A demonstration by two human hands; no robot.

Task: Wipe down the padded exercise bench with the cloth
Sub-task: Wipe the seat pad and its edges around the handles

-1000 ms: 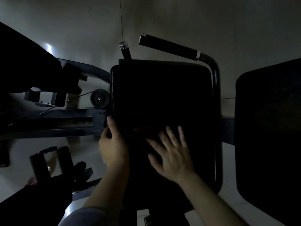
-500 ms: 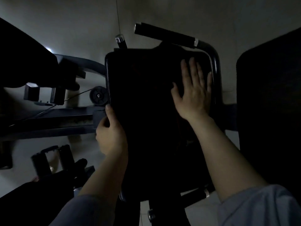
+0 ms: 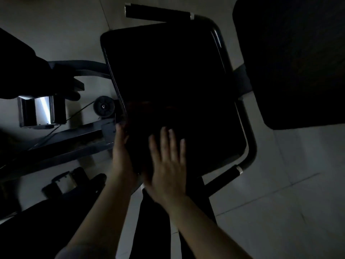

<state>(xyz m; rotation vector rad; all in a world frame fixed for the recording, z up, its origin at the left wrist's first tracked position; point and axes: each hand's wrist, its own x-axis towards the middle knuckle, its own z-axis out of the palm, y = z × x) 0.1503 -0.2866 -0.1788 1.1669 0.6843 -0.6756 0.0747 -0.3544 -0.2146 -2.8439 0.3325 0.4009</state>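
Observation:
The black padded bench (image 3: 173, 75) fills the middle of the dim head view, framed on its right by a black metal handle bar (image 3: 250, 144). My right hand (image 3: 168, 165) lies flat with straight, spread fingers on the pad's near end, over a dark cloth (image 3: 149, 111) that is barely visible in the gloom. My left hand (image 3: 121, 152) grips the pad's near left edge, thumb up along the side.
A second dark pad (image 3: 291, 60) stands to the right. On the left are a pulley wheel (image 3: 103, 108) with cable, a flat frame rail (image 3: 61, 144) and a shiny metal block (image 3: 40, 111). Pale tiled floor (image 3: 280, 202) lies around the machine.
My right hand slid from the pad's far right corner back to its near end. The left hand kept its hold on the left edge. The view shifted closer and tilted.

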